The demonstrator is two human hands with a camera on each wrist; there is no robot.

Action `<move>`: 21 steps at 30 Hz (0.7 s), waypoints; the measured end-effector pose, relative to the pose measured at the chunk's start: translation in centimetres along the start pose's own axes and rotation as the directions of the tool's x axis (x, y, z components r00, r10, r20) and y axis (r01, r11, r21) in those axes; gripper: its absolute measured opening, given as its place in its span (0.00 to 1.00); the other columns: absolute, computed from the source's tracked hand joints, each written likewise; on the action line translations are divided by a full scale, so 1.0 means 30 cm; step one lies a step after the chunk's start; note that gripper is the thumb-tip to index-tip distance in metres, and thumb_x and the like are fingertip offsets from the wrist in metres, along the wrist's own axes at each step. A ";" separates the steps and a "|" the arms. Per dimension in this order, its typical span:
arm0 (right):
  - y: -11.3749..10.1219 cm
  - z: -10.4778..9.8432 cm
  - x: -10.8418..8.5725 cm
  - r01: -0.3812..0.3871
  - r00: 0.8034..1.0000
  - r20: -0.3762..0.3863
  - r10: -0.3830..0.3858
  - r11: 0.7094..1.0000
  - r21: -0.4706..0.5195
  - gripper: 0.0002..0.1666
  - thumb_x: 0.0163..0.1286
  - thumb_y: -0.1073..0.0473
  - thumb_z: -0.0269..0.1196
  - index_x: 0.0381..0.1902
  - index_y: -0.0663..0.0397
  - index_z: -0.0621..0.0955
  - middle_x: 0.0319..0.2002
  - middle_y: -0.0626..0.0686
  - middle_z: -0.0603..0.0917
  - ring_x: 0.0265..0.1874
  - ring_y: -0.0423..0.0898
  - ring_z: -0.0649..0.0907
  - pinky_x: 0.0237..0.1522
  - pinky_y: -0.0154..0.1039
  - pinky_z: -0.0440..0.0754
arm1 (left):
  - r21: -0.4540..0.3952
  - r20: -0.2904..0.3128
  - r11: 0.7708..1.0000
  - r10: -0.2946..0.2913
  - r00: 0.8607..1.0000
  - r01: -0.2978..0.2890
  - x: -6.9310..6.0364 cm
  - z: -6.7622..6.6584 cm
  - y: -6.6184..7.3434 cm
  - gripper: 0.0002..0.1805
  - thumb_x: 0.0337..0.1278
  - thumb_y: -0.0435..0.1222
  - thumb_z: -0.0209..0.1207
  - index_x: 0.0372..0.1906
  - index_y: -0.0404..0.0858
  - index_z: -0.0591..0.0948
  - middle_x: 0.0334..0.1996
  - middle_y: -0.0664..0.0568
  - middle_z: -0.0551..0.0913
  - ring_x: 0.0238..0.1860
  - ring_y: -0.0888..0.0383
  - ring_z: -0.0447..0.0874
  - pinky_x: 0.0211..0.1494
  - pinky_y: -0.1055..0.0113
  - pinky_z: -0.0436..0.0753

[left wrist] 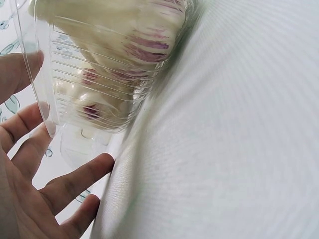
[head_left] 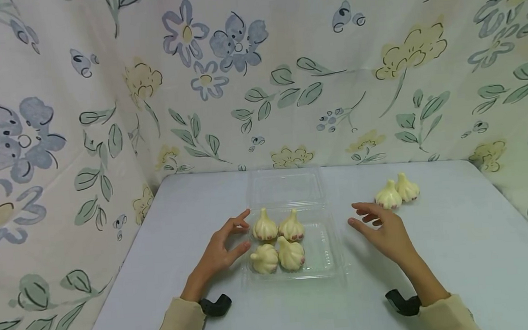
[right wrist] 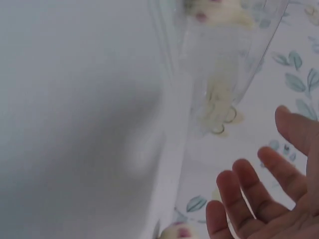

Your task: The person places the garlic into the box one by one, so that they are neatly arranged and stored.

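Several pale garlic bulbs (head_left: 292, 255) with purplish bases sit in the left half of a clear plastic clamshell box (head_left: 322, 245), its lid (head_left: 285, 187) folded back away from me. At the box's left edge is my left hand (head_left: 220, 247), fingers spread and loosely bent. In the left wrist view, fingertips of the left hand (left wrist: 30, 184) touch or nearly touch the clear rim (left wrist: 37, 89). My right hand (head_left: 387, 232) hovers to the right of the box, fingers relaxed, with nothing in it. The right wrist view shows the same right hand (right wrist: 274, 209) with its palm bare.
Two more garlic bulbs (head_left: 388, 195) lie together on the white table (head_left: 457, 233), beyond the right hand. A floral curtain (head_left: 281, 87) hangs behind the table and along its sides. Black wrist mounts (head_left: 216, 306) are on both forearms.
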State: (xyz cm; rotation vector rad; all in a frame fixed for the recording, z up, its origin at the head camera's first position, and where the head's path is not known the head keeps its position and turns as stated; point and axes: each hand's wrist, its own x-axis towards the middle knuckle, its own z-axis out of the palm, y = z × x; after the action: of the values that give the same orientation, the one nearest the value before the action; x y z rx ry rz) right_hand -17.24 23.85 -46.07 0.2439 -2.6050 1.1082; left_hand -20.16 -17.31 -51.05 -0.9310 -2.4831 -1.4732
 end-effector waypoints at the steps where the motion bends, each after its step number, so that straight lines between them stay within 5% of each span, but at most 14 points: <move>1: 0.011 -0.008 -0.002 -0.031 0.999 -0.017 0.031 1.000 -0.002 0.23 0.68 0.53 0.71 0.59 0.54 0.83 0.49 0.59 0.88 0.43 0.50 0.85 0.43 0.33 0.80 | -0.002 0.000 1.000 -0.001 1.000 0.001 0.000 0.001 -0.001 0.23 0.66 0.35 0.64 0.62 0.37 0.74 0.78 0.49 0.66 0.60 0.44 0.84 0.68 0.38 0.74; 6: 0.055 -0.046 -0.006 -0.151 0.984 -0.090 0.151 0.988 0.005 0.26 0.69 0.49 0.69 0.61 0.52 0.82 0.50 0.61 0.87 0.39 0.29 0.79 0.40 0.20 0.74 | 0.000 -0.008 1.000 0.012 1.000 -0.012 -0.001 0.002 -0.005 0.22 0.65 0.34 0.64 0.61 0.37 0.75 0.77 0.49 0.67 0.59 0.44 0.85 0.67 0.37 0.74; 9: 0.077 -0.064 -0.004 -0.204 0.971 -0.126 0.204 0.979 0.015 0.27 0.69 0.49 0.70 0.62 0.54 0.81 0.50 0.62 0.87 0.37 0.26 0.77 0.38 0.20 0.74 | -0.001 -0.011 1.000 0.019 1.000 -0.019 -0.001 0.000 -0.005 0.21 0.65 0.33 0.64 0.60 0.37 0.75 0.77 0.48 0.67 0.59 0.44 0.85 0.66 0.37 0.74; 17: 0.130 -0.088 0.006 -0.334 0.922 -0.203 0.329 0.942 0.006 0.34 0.68 0.48 0.70 0.66 0.60 0.77 0.55 0.68 0.82 0.48 0.59 0.81 0.36 0.31 0.73 | 0.006 -0.003 1.000 -0.005 1.000 0.005 -0.002 -0.002 0.003 0.23 0.65 0.35 0.64 0.62 0.37 0.74 0.78 0.51 0.66 0.60 0.46 0.85 0.70 0.37 0.71; 21: 0.146 -0.092 0.018 -0.370 0.903 -0.228 0.363 0.929 0.011 0.36 0.68 0.51 0.70 0.68 0.62 0.76 0.57 0.69 0.80 0.51 0.64 0.79 0.40 0.42 0.74 | 0.003 -0.001 1.000 -0.011 1.000 0.011 -0.001 -0.002 -0.001 0.22 0.65 0.35 0.64 0.62 0.37 0.74 0.78 0.52 0.66 0.60 0.46 0.84 0.70 0.37 0.71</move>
State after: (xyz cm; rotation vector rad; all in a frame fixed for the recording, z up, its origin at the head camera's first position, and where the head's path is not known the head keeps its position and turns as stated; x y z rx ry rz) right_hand -18.36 28.84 -47.02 -0.3785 -2.5156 1.1295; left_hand -20.17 -17.37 -51.04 -0.9178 -2.4930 -1.4722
